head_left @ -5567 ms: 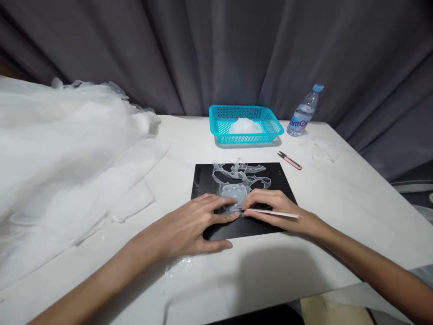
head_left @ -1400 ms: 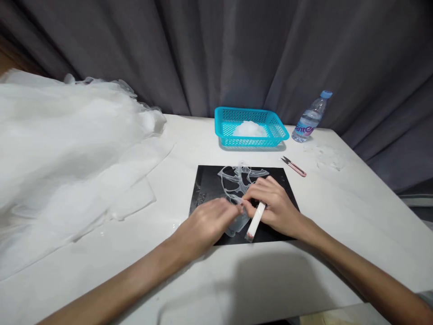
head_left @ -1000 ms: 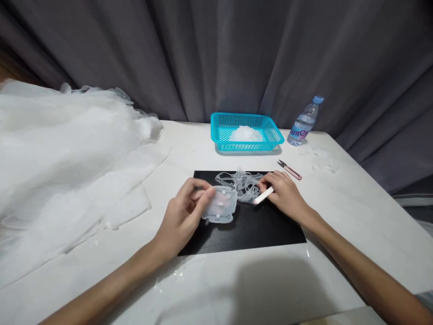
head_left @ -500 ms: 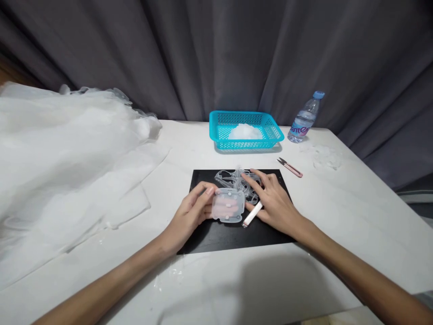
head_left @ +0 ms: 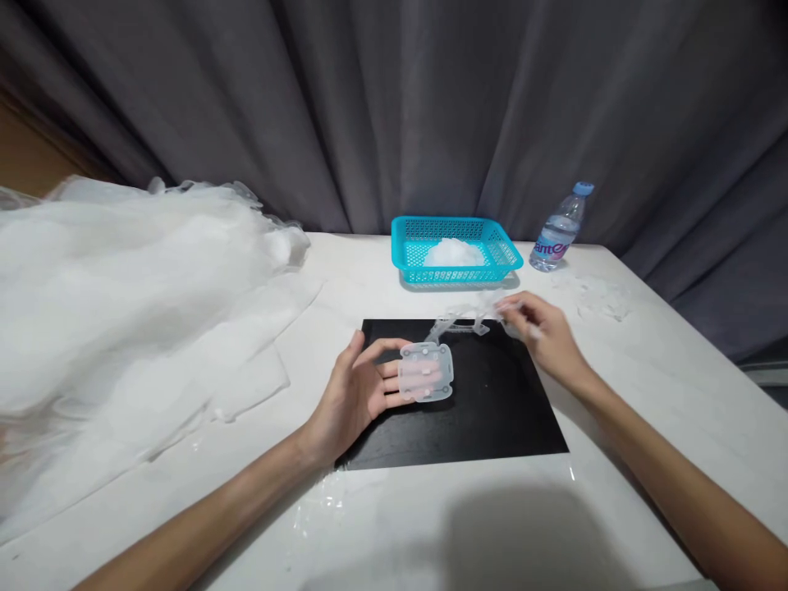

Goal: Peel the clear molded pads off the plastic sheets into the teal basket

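Note:
My left hand is turned palm up, thumb apart, with a frosted translucent plastic piece on its fingers. The piece is flat and roughly square, has notched corners and small raised bumps, and the fingers show through it. Up and to the right, my right hand pinches a tangle of clear plastic scraps, whose strands trail left over the far edge of a black mat. Something small and white shows at the right fingers; its kind is unclear. The pink-handled thread snips are out of sight, apparently behind this hand.
A blue perforated basket holding a white heap stands at the back. Right of it is a water bottle, with loose clear scraps in front. A large pile of white translucent material covers the table's left side.
My right hand has lifted the scraps off the mat and moved right and away. The left thumb has come off the plastic piece. The white stick no longer shows over the mat.

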`<state>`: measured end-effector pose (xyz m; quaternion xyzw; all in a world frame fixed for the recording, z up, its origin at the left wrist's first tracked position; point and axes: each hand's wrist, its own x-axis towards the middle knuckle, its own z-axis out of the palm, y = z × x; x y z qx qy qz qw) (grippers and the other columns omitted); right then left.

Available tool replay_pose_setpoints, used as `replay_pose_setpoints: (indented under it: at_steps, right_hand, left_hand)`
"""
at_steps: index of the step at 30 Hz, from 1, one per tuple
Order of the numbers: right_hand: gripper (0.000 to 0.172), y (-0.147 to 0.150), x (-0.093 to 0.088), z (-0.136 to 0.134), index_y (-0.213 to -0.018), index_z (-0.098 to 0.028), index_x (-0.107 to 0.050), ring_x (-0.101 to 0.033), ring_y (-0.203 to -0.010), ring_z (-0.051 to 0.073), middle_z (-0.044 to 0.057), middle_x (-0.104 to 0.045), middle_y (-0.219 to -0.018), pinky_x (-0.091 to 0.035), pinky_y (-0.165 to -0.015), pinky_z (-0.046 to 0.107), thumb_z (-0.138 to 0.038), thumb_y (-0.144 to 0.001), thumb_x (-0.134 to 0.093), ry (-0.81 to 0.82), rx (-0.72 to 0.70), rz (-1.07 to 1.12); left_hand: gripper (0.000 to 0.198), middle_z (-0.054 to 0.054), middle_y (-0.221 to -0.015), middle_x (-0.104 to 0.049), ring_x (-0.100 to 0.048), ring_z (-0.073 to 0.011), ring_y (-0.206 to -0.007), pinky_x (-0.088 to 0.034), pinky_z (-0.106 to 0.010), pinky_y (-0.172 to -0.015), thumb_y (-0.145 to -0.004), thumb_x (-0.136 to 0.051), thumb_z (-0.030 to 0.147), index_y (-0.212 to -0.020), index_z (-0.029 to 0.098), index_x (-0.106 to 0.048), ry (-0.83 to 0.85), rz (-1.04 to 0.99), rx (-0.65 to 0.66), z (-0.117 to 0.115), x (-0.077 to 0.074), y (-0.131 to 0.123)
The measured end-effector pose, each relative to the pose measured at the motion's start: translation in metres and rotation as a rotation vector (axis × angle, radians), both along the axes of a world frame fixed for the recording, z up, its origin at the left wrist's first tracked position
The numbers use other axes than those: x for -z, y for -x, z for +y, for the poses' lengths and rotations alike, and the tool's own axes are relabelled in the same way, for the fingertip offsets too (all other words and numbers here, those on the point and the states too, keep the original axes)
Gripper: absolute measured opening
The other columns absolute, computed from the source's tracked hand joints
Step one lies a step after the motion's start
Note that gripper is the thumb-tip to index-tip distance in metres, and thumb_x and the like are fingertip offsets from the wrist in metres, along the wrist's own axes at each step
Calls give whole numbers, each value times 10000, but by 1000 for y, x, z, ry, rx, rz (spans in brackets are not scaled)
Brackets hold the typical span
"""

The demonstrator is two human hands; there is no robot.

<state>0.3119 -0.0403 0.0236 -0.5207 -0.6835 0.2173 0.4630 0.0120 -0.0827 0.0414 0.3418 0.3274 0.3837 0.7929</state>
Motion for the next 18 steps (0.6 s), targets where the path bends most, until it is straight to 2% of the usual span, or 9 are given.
replay_pose_setpoints:
  at_steps: [4,6,8,10,12,14,16,18]
  right_hand:
    - [309,-67,-15,17,-913,-213,-715,-623,-710,211,61,-708,-835,-479,-659,355,-518,-898,-664,-141,350,94]
    - [372,-106,-12,21,-916,-217,-724,-630,-698,246,97,-691,-811,-481,-659,411,-576,-902,-629,-175,562,-9]
    - [471,-138,-4,22,-937,-225,-726,-677,-840,341,154,-691,-843,-505,-778,536,-653,-933,-532,-89,692,-275]
    - [529,-156,2,19,-976,-199,-726,-632,-1091,475,219,-686,-951,-429,-930,695,-692,-899,-551,-56,727,-390]
    - [546,-156,4,15,-1096,-173,-714,-497,-1292,541,263,-651,-1132,-329,-1022,768,-662,-913,-555,-101,738,-444]
    - [482,-137,0,9,-1192,-171,-685,-468,-1313,512,261,-619,-1244,-325,-1049,742,-571,-976,-524,-168,705,-460]
    - [352,-102,-2,2,-1132,-190,-693,-572,-1120,423,218,-668,-1173,-397,-1000,662,-474,-1018,-518,-181,575,-406]
    - [273,-61,0,-8,-971,-237,-702,-613,-874,307,116,-729,-975,-492,-842,517,-443,-1030,-533,-129,405,-384]
  left_hand:
    - [654,-177,-1134,-799,-729,-379,-1185,-545,-529,-1037,-909,-567,775,-1157,175,-646,4,-26,-1,1,1,1]
    - [649,-184,-1145,-794,-731,-386,-1181,-537,-543,-1048,-911,-573,766,-1159,172,-651,9,-35,-7,1,1,2]
    - [634,-193,-1162,-788,-729,-391,-1183,-529,-553,-1060,-914,-584,749,-1157,168,-656,14,-46,-15,1,2,2]
    - [594,-193,-1188,-782,-729,-385,-1183,-527,-549,-1069,-928,-605,707,-1171,168,-662,10,-41,-20,1,2,3]
    - [502,-174,-1214,-777,-734,-361,-1176,-531,-526,-1074,-948,-655,607,-1207,178,-665,-19,-4,-20,1,3,3]
    - [405,-141,-1209,-784,-751,-317,-1135,-548,-478,-1060,-933,-746,458,-1227,191,-667,-58,58,-31,-1,3,1]
    - [388,-100,-1142,-800,-775,-254,-1035,-579,-400,-1001,-865,-844,315,-1191,196,-671,-78,108,-62,-2,4,-2]
    - [387,-57,-1030,-806,-778,-195,-913,-598,-326,-916,-790,-906,230,-1093,191,-668,-78,132,-93,-3,6,-5]
